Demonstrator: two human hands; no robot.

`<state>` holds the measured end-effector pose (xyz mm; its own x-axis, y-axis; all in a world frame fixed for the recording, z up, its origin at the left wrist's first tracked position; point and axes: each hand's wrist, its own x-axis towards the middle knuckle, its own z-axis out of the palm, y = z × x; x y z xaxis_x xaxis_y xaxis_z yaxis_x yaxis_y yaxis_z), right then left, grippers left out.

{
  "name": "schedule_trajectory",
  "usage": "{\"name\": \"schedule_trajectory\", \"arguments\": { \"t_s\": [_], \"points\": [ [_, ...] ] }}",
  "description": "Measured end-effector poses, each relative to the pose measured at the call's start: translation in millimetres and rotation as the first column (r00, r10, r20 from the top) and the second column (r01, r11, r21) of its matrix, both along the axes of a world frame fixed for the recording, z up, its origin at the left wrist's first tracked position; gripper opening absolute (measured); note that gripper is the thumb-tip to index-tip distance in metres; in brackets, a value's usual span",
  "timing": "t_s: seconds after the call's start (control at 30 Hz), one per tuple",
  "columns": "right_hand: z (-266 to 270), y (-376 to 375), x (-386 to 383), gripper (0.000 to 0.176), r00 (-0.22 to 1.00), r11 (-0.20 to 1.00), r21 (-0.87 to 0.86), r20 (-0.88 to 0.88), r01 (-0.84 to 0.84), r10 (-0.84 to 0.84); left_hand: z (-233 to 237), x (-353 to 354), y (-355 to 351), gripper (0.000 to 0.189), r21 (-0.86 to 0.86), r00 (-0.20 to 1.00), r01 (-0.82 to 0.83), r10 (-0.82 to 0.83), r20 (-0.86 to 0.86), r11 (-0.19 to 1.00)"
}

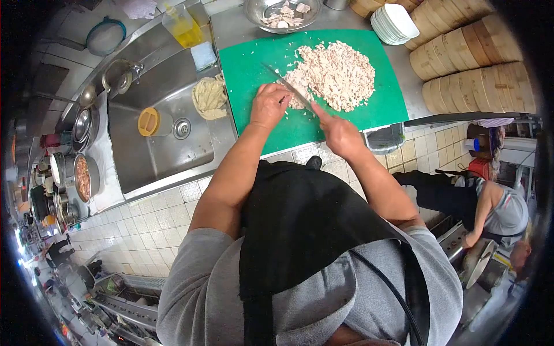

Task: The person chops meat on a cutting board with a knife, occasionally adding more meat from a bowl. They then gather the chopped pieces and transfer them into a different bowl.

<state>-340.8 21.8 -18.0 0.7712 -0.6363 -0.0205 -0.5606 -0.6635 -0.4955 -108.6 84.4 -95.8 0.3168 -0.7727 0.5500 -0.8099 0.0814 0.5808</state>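
A large green cutting board [248,72] lies on the metal counter, with a wide heap of finely chopped pale meat [340,75] on its right half. My right hand [340,134] is wrapped round the handle of a knife [290,87], whose blade points up and left across the left edge of the heap. Just left of the blade, my left hand [270,105] rests on the board with its fingers curled in near the bits of meat. Whatever is under those fingers is hidden.
Left of the board is a sink [167,86] with a yellow-rimmed container [148,121] and a cloth [209,98] at its edge. A metal bowl [283,26] stands beyond the board. White plates [394,24] and bamboo steamers [479,89] stand right. A co-worker [505,213] is at lower right.
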Motion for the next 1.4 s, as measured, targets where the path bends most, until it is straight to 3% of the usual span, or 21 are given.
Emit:
{"name": "schedule_trajectory", "arguments": {
  "t_s": [0.03,0.23,0.37,0.43,0.47,0.53,0.73,0.83,0.87,0.93,1.13,1.23,1.33,1.4],
  "points": [
    [-1.0,0.2,-0.4,0.064,0.984,1.0,0.022,-0.18,0.0,0.004,-0.3,-0.7,2.0,0.012,0.003,1.0,0.0,0.0,0.0,1.0],
    [9.9,6.1,-0.8,0.064,0.997,0.997,0.041,-0.039,0.073,-0.071,0.2,-1.0,0.5,0.009,0.011,1.0,0.001,-0.001,-0.003,1.0],
    [5.1,-6.9,-2.8,0.064,0.987,1.0,0.008,-0.163,-0.003,0.004,1.6,1.1,-1.5,0.009,-0.013,1.0,-0.01,0.01,-0.003,1.0],
    [1.2,-7.2,-6.0,0.065,0.995,0.999,-0.039,0.098,-0.024,0.027,0.6,-1.7,-1.0,0.008,-0.02,1.0,-0.003,0.003,-0.012,1.0],
    [0.8,-8.8,-7.5,0.065,0.995,0.999,-0.04,0.096,-0.022,0.025,0.4,-2.5,-1.0,0.008,-0.016,1.0,-0.007,0.007,-0.009,1.0],
    [-0.7,-11.2,-7.2,0.066,0.975,0.999,-0.018,-0.221,-0.039,0.034,-1.1,-1.7,0.9,0.008,-0.009,1.0,-0.014,0.014,-0.001,1.0],
    [-4.6,-20.5,-11.5,0.067,1.0,0.997,-0.07,-0.009,-0.011,0.011,-1.3,-1.4,-1.1,0.006,-0.015,1.0,-0.008,0.008,-0.003,1.0],
    [-4.2,-28.1,-12.0,0.067,0.988,0.999,-0.051,-0.152,-0.013,0.005,0.2,-1.1,-0.8,0.005,0.003,1.0,-0.022,0.022,-0.001,1.0],
    [-3.8,-28.9,-11.2,0.067,0.989,0.999,-0.053,-0.15,-0.014,0.006,0.6,-0.6,-1.1,0.005,-0.002,1.0,-0.022,0.022,-0.006,1.0],
    [1.7,-25.8,-11.9,0.066,1.0,0.999,-0.043,0.027,-0.008,0.01,-1.2,-2.8,-0.4,0.005,-0.003,1.0,-0.019,0.019,-0.016,1.0],
    [-3.4,-32.8,-7.4,0.066,0.995,0.999,-0.047,-0.101,-0.011,0.006,-0.8,-3.2,0.6,0.005,-0.007,0.999,-0.025,0.024,-0.022,1.0],
    [-8.0,-27.3,-5.7,0.066,0.999,0.998,-0.056,0.038,-0.001,0.003,-1.7,-2.3,0.4,0.004,0.039,0.998,-0.031,0.033,-0.044,0.999],
    [-11.2,-29.7,-4.1,0.067,0.998,0.999,-0.012,-0.047,-0.037,0.036,-1.0,-2.3,0.1,0.004,0.014,0.999,-0.019,0.019,-0.034,1.0],
    [-7.5,-22.9,-1.4,0.066,1.0,0.999,-0.028,0.014,-0.025,0.025,-1.0,-3.2,1.1,0.005,0.008,0.997,-0.018,0.018,-0.072,1.0]
  ]
}}
